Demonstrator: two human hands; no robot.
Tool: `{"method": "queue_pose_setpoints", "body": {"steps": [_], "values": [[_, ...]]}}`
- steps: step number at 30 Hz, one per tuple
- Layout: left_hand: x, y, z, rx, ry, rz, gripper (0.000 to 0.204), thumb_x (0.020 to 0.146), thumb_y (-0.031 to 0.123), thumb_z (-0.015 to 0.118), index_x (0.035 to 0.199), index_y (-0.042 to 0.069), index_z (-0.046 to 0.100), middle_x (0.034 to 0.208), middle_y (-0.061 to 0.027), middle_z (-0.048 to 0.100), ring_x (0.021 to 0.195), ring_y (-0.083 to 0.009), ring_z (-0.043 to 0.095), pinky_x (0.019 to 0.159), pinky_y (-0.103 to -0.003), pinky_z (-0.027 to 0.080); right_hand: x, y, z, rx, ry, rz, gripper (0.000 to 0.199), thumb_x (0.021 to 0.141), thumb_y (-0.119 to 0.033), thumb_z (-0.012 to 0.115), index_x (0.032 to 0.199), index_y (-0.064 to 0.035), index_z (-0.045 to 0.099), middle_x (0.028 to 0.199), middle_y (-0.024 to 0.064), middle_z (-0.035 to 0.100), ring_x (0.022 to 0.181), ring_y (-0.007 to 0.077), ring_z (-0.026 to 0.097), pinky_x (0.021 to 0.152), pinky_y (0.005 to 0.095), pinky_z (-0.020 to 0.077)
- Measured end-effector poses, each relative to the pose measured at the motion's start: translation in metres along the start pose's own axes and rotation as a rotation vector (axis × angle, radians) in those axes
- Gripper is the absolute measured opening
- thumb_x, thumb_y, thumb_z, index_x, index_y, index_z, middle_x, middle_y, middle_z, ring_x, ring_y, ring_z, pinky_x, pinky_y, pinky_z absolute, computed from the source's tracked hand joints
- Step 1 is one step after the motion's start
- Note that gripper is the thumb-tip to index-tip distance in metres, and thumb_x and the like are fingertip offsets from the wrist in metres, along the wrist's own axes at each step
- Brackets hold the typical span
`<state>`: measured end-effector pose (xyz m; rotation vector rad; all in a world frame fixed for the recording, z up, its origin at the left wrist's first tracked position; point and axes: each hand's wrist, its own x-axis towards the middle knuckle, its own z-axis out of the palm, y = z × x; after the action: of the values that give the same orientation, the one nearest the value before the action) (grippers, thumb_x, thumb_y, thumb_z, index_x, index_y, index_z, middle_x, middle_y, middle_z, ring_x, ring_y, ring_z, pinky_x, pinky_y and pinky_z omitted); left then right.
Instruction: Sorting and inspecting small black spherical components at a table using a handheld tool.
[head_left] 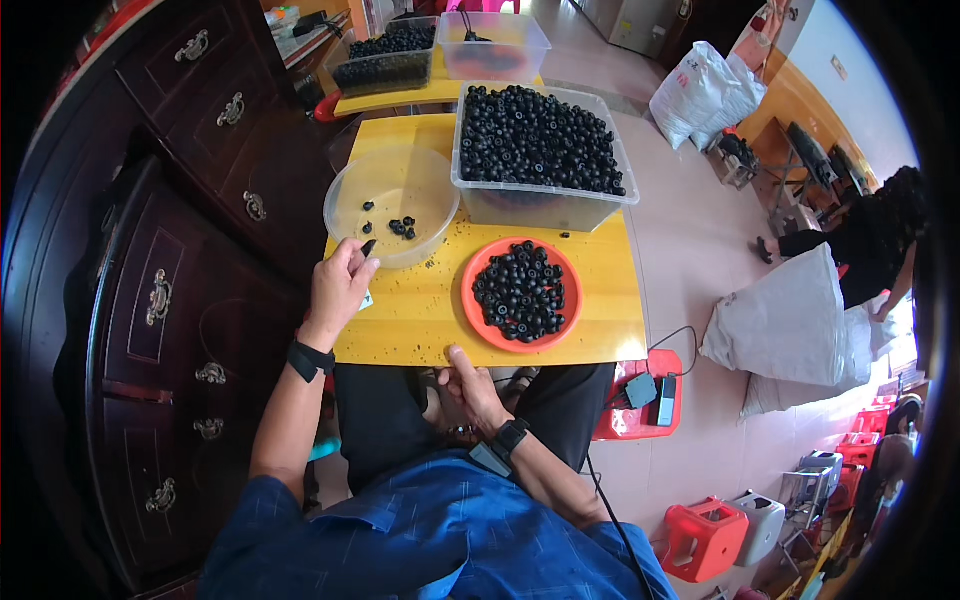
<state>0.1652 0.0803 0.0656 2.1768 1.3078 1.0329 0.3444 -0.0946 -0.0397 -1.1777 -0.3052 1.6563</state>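
My left hand (343, 288) is closed in a pinch on a small black piece (369, 247), at the near rim of a clear round tub (340, 190). Several black ring-shaped parts (403, 228) lie on the tub's bottom. At the table's front edge my right hand (472, 388) is held low, fingers curled and thumb forward. Whatever it may hold is hidden. Right of centre, an orange-red plate (472, 318) bears a heap of the same black parts (520, 288). A small pale thing (366, 300) shows beside my left hand.
Behind the plate, a large clear bin (545, 205) brims with black parts on the yellow table (405, 320). Two more bins (382, 72) stand farther back. Dark drawers (150, 270) rise at left. A red stool (640, 425) with devices stands at right; a person (850, 245) is beyond, near white sacks (780, 320).
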Motion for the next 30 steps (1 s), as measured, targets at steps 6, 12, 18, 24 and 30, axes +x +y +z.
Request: {"method": "queue_pose_setpoints", "body": {"steps": [6, 12, 18, 24, 30], "values": [[-0.002, 0.004, -0.003, 0.000, 0.008, 0.001, 0.025, 0.085, 0.009, 0.069, 0.105, 0.001, 0.056, 0.061, -0.0091, 0.052, 0.052, -0.0216, 0.054, 0.055, -0.032, 0.046, 0.000, 0.000, -0.006, -0.016, -0.049, 0.001, 0.035, 0.098, -0.042, 0.057, 0.094, -0.0088, 0.064, 0.068, -0.0038, 0.057, 0.049, 0.0036, 0.038, 0.043, 0.0192, 0.0270], [-0.035, 0.018, -0.021, -0.133, 0.039, -0.095, 0.023, 0.085, 0.004, 0.068, 0.107, -0.002, 0.061, 0.065, 0.0022, 0.050, 0.064, -0.0033, 0.047, 0.060, -0.023, 0.043, -0.016, -0.001, -0.033, 0.255, -0.378, 0.290, 0.035, 0.103, -0.036, 0.049, 0.105, -0.0045, 0.064, 0.080, -0.0031, 0.059, 0.053, 0.0030, 0.039, 0.043, 0.0175, 0.0287], [-0.110, 0.074, -0.008, -0.228, -0.362, -0.011, 0.020, 0.081, 0.010, 0.074, 0.099, 0.005, 0.067, 0.067, -0.0051, 0.061, 0.059, -0.0130, 0.060, 0.058, -0.029, 0.049, -0.036, -0.020, -0.026, 0.551, -0.460, 0.290, 0.040, 0.103, -0.038, 0.046, 0.114, -0.0017, 0.061, 0.104, 0.0078, 0.068, 0.086, 0.0170, 0.067, 0.074, 0.0270, 0.0551], [-0.142, 0.106, 0.033, -0.105, -0.418, 0.128, 0.031, 0.075, 0.014, 0.077, 0.103, 0.009, 0.067, 0.073, -0.0052, 0.064, 0.063, -0.0228, 0.064, 0.056, -0.035, 0.051, -0.044, -0.017, 0.000, 0.655, -0.418, 0.206, 0.048, 0.105, -0.040, 0.039, 0.122, 0.0018, 0.056, 0.124, 0.0182, 0.061, 0.119, 0.0303, 0.056, 0.105, 0.0441, 0.0437], [-0.146, 0.104, 0.039, -0.039, -0.371, 0.142, 0.019, 0.078, 0.014, 0.071, 0.095, 0.008, 0.064, 0.075, -0.0089, 0.066, 0.069, -0.0286, 0.066, 0.058, -0.039, 0.052, -0.048, -0.020, 0.004, 0.686, -0.457, 0.167, 0.047, 0.105, -0.038, 0.040, 0.124, 0.0026, 0.054, 0.128, 0.0190, 0.058, 0.121, 0.0305, 0.054, 0.108, 0.0433, 0.0419]]}}
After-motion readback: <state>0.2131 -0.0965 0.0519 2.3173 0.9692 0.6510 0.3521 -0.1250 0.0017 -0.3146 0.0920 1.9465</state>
